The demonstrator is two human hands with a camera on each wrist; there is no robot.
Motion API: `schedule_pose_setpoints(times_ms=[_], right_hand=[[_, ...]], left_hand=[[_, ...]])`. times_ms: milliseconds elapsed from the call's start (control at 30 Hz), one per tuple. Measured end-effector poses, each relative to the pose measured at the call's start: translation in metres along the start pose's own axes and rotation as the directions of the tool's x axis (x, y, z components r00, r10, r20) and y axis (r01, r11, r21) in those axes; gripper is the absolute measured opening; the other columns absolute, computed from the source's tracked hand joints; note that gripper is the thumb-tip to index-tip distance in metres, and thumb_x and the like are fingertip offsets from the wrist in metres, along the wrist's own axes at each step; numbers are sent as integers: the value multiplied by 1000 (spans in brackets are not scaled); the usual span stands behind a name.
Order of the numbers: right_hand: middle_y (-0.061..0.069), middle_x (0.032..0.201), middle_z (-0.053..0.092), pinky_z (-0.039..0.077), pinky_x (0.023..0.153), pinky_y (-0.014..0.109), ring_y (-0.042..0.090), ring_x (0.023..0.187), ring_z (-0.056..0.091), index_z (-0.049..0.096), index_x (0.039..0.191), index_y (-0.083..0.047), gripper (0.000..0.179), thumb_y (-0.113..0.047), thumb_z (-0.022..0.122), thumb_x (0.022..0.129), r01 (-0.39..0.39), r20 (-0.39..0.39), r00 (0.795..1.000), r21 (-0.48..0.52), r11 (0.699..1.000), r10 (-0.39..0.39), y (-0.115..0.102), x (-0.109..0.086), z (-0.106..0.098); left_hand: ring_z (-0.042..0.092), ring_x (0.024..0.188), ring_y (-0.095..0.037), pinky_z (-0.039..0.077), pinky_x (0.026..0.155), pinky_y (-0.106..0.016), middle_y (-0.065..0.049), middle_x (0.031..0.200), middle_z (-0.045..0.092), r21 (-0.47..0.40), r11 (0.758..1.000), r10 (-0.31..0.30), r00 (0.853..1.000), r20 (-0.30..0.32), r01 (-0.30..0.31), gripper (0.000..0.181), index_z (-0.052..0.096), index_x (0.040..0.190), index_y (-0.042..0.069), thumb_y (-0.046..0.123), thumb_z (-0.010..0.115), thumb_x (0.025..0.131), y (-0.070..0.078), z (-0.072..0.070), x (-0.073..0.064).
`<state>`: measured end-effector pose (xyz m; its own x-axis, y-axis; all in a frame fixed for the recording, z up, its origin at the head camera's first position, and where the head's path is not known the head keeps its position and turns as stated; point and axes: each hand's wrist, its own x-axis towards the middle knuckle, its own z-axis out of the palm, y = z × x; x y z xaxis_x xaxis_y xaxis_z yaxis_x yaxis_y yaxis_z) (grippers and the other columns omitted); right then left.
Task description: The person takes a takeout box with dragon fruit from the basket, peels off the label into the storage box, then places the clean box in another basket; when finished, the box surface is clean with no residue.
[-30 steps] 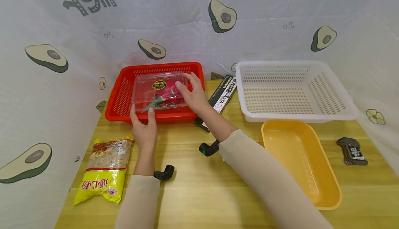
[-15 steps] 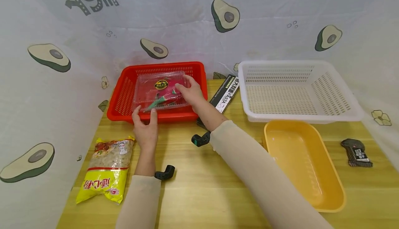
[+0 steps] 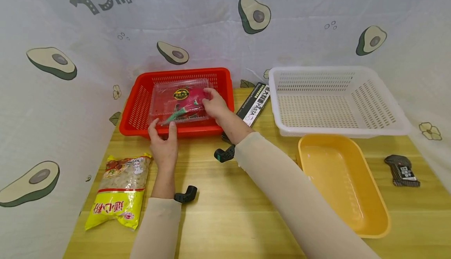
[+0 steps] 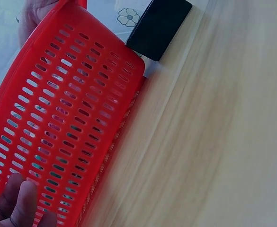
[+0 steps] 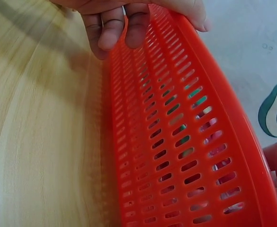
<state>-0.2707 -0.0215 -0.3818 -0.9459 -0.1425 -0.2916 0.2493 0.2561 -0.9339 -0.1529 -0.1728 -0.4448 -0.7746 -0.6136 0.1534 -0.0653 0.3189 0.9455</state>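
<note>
A clear plastic container (image 3: 165, 104) with a gold-and-black label sits in the red basket (image 3: 139, 124). Through its plastic show a pink thing (image 3: 193, 99) and a long green thing (image 3: 176, 115). My left hand (image 3: 165, 143) is at the basket's front rim, thumb and index finger spread apart near the container's front left corner. In the left wrist view its other fingers (image 4: 27, 201) lie against the basket's outer wall. My right hand (image 3: 216, 106) is at the container's right edge with thumb and index finger bent; I cannot tell whether they pinch it.
A black-and-white pasta box (image 3: 254, 104) lies between the red basket and a white basket (image 3: 380, 131). In front of that stands a yellow tub (image 3: 378, 208), with a small dark packet (image 3: 402, 171) to its right. A macaroni bag (image 3: 119, 190) lies at the left.
My right thumb has slid off the container's lid toward its right edge, and the index finger has bent in. The left hand and the container have stayed about where they were.
</note>
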Motion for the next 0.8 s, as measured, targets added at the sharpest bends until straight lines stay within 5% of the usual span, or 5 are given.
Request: schedule_pose_setpoints(times_ms=[433,633,800], right_hand=[[11,144,53,57,100,34,24,114,56,50,144,-21,41,-21,59,104,56,32,998,-40,998,-55,0,-4,-1],[12,105,62,54,66,21,20,77,56,48,143,-22,42,-27,60,103,180,71,983,-203,963,-169,0,-11,-2],[9,82,59,47,57,20,19,65,51,51,142,-23,43,-29,63,101,238,34,971,-275,932,-238,0,-16,-3]], left_hand=[[64,116,-42,49,106,-58,-21,129,68,30,999,-19,1000,3,19,61,45,147,23,51,65,96,1,-1,-1],[60,125,-42,44,112,-59,-21,133,66,42,999,-29,1000,-5,29,61,45,147,24,53,63,96,2,0,0],[59,127,-41,44,112,-59,-17,138,64,38,999,-36,999,1,36,62,44,148,25,53,63,96,2,0,-1]])
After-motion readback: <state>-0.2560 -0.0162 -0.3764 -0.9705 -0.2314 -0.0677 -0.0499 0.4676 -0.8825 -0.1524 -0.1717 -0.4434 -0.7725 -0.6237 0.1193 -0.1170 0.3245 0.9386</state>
